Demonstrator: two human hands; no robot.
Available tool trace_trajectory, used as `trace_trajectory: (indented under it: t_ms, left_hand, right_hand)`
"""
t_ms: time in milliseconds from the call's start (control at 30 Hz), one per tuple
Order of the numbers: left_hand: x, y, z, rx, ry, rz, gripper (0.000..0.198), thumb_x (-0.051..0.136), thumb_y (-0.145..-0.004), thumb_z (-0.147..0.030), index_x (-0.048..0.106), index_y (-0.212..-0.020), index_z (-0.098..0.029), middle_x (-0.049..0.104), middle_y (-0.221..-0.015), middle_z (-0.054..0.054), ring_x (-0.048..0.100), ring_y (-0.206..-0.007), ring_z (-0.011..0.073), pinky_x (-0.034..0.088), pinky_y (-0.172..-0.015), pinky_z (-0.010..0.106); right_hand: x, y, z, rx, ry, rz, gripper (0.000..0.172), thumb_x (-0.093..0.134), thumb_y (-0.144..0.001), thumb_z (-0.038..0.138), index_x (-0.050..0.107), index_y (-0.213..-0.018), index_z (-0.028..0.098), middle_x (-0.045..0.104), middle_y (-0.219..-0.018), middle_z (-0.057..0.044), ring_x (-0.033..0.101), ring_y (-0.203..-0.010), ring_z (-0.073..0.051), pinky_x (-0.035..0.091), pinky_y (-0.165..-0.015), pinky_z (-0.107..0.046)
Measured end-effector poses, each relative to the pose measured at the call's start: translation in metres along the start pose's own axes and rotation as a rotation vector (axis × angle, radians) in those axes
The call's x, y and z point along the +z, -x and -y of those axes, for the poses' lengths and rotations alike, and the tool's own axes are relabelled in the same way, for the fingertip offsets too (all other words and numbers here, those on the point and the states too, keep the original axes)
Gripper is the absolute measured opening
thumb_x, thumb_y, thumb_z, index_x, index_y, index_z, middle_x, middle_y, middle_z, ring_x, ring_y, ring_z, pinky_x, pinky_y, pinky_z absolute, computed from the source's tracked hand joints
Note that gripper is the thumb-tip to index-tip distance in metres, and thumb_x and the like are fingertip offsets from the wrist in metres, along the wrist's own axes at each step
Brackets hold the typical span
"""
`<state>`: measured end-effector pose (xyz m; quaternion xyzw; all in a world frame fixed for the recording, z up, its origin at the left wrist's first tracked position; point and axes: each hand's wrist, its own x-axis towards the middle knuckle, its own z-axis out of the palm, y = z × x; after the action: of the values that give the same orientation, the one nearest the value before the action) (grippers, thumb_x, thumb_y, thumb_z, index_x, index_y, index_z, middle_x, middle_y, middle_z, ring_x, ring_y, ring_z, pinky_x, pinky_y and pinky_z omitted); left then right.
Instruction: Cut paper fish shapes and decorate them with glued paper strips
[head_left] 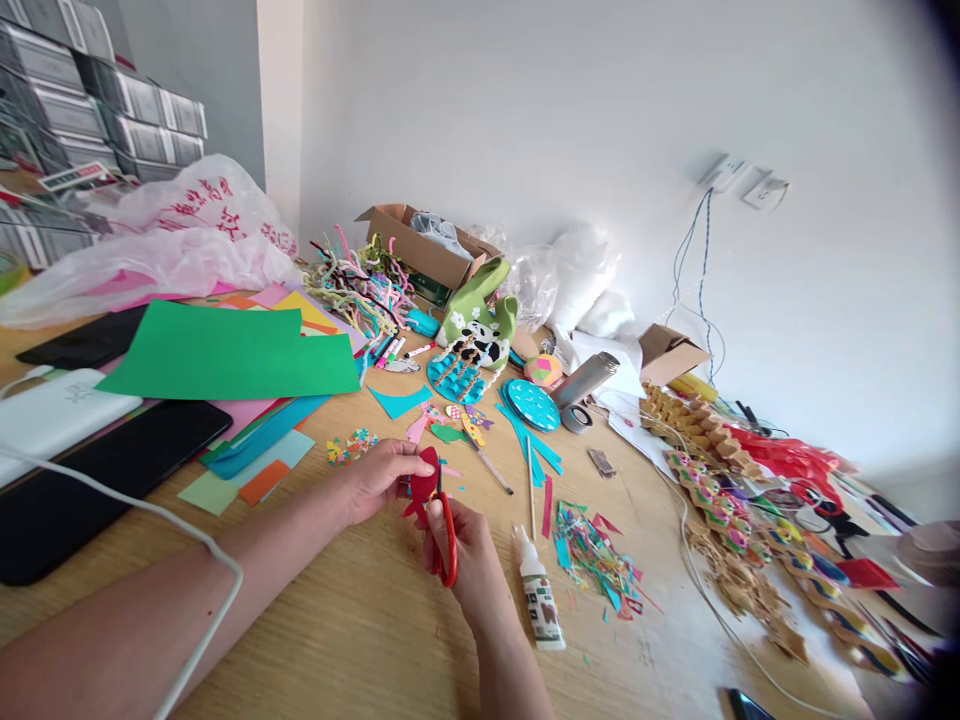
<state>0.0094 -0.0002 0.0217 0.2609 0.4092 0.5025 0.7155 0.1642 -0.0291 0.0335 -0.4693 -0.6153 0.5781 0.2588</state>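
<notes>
My left hand (379, 480) pinches a small piece of red paper (424, 480) between thumb and fingers, above the front middle of the table. Red-handled scissors (448, 545) are gripped in my right hand (466, 550), their blades up against the red paper's right side. Part of the blades is hidden by the paper and my fingers. Just beyond my hands lie small cut paper shapes (448, 432) and a thin brush (487, 462). A white glue bottle (538, 595) rests to the right of my right wrist, its nozzle pointing away from me.
Green paper (232, 355) tops coloured sheets on the left, near a white power bank (60, 420). Paper scraps (596, 555) lie right of the glue. Pipe cleaners (360, 285), a green panda bag (476, 325) and a cardboard box (427, 250) stand behind. A white cable (225, 560) crosses my left forearm.
</notes>
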Motion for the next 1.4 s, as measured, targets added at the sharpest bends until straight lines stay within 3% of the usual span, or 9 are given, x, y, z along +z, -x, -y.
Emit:
trace_trajectory:
  t_ms: [367, 933, 1400]
  left_hand:
    - [-0.0001, 0.0011, -0.0008, 0.020, -0.014, 0.016, 0.016, 0.075, -0.056, -0.020, 0.064, -0.066, -0.014, 0.065, -0.060, 0.001, 0.055, -0.055, 0.0114, 0.037, -0.054, 0.023]
    - [0.0010, 0.0023, -0.0025, -0.003, -0.051, 0.015, 0.018, 0.075, -0.057, -0.023, 0.065, -0.068, -0.014, 0.066, -0.062, 0.001, 0.057, -0.057, 0.0123, 0.039, -0.056, 0.024]
    - [0.0014, 0.0032, -0.0032, 0.008, -0.076, 0.025, 0.017, 0.074, -0.057, -0.025, 0.063, -0.066, -0.015, 0.064, -0.060, 0.001, 0.055, -0.055, 0.0115, 0.037, -0.054, 0.023]
  right_hand:
    - [-0.0002, -0.0011, 0.0020, 0.023, 0.003, -0.015, 0.064, 0.049, -0.073, 0.079, 0.054, -0.071, 0.015, 0.047, -0.041, 0.004, 0.034, -0.035, -0.006, 0.022, -0.037, -0.020]
    - [-0.0013, -0.0005, -0.0018, -0.017, -0.005, 0.002, 0.060, 0.047, -0.080, 0.074, 0.054, -0.073, 0.015, 0.049, -0.044, 0.004, 0.036, -0.038, -0.007, 0.024, -0.039, -0.020]
    - [-0.0007, 0.0003, 0.0016, 0.006, -0.020, -0.003, 0.063, 0.046, -0.077, 0.077, 0.054, -0.072, 0.015, 0.048, -0.043, 0.004, 0.033, -0.037, -0.007, 0.023, -0.038, -0.020]
